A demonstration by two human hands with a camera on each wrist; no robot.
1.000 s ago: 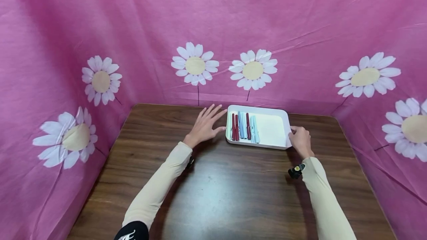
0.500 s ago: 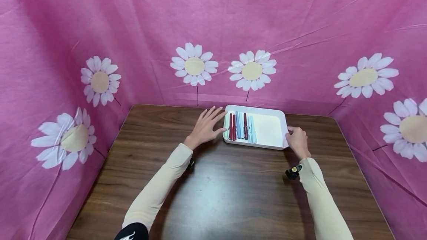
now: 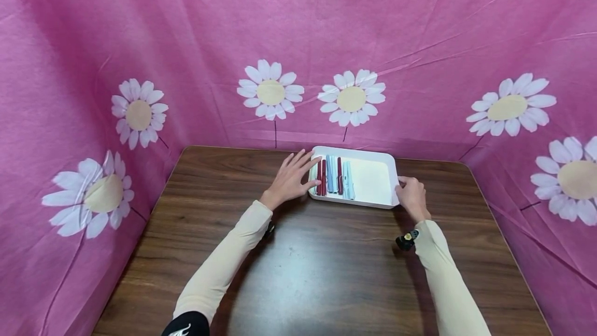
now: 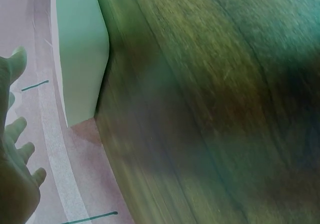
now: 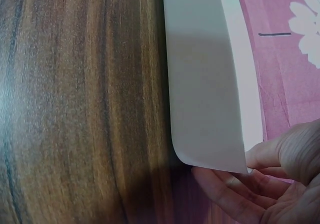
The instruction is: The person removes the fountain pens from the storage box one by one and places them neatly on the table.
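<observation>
A white rectangular tray (image 3: 375, 183) stands at the far edge of the table. In its left half several slim pens, dark red (image 3: 340, 176) and light blue (image 3: 331, 174), lie side by side, pointing away from me. My left hand (image 3: 290, 179) is at the tray's left end with fingers spread, thumb and index finger overlapping the rim in the head view. My right hand (image 3: 412, 196) grips the right end. In the right wrist view its thumb is at the rim of the tray (image 5: 205, 93), with the fingers beneath the end wall.
The brown wooden table (image 3: 298, 274) runs toward me from the tray. A pink cloth (image 3: 210, 25) with printed white daisies hangs behind it and along both sides. A small dark wrist camera (image 3: 407, 241) sits at the right wrist.
The tray with its pens has slid left a little, and my right hand has moved left with it. My left hand has stayed nearly in place, so its fingertips now overlap the rim.
</observation>
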